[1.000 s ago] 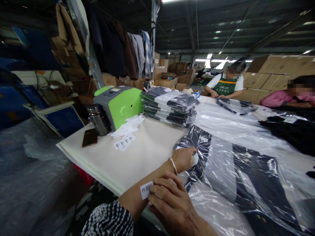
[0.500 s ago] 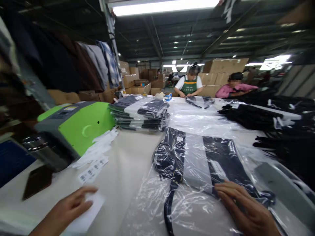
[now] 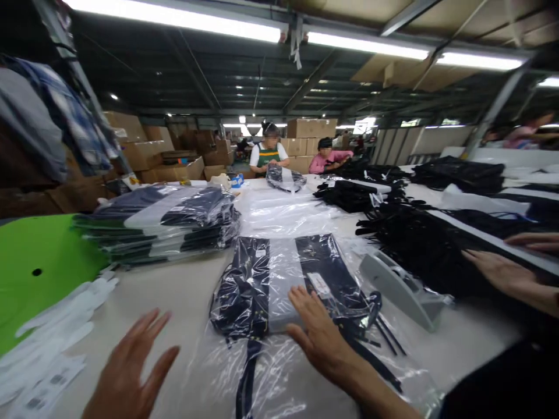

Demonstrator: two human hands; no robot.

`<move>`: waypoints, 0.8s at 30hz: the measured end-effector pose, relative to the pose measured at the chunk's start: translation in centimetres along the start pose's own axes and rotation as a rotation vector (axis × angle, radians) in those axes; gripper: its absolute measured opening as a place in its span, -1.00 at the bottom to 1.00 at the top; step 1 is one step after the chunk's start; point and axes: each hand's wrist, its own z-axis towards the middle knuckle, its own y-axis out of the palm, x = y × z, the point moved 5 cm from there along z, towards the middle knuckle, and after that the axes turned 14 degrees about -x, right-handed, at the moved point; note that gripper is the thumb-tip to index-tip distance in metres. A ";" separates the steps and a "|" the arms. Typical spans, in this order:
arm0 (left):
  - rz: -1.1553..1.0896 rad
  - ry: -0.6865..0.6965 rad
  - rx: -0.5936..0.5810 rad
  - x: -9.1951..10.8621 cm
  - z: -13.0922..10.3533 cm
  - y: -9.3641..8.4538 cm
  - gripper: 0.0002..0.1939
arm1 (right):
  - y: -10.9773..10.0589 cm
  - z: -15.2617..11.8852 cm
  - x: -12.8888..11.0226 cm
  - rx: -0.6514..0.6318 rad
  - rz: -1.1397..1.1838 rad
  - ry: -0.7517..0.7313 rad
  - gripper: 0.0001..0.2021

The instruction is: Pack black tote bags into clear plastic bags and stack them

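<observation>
In front of me lies a folded dark item with straps (image 3: 325, 259), a pale band across its middle, inside a clear plastic bag (image 3: 279, 378). Its exact kind is hard to make out. One dark strap (image 3: 248, 366) hangs toward me under the film. My right hand (image 3: 312, 326) rests open on the bagged item, fingers stretched over the pale band. To its left, my left hand (image 3: 133, 366) is raised above the tabletop, open and holding nothing, its fingers spread.
Bagged dark items (image 3: 174, 215) are stacked behind my left hand. Label strips (image 3: 52, 384) lie near a green machine (image 3: 39, 279). A grey tape dispenser (image 3: 402, 291) stands at right. Another person's hands (image 3: 506, 270) touch a black pile (image 3: 454, 250). Two people sit across the table.
My view has turned right. My left hand has come away from a white paper and spread its fingers. My right hand has shifted onto the pale band. Another person's hands now show at right.
</observation>
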 end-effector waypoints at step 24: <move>-0.833 -0.848 -0.295 -3.6 4.8 15.0 0.13 | 1.7 0.1 7.8 -0.166 0.065 0.303 -0.21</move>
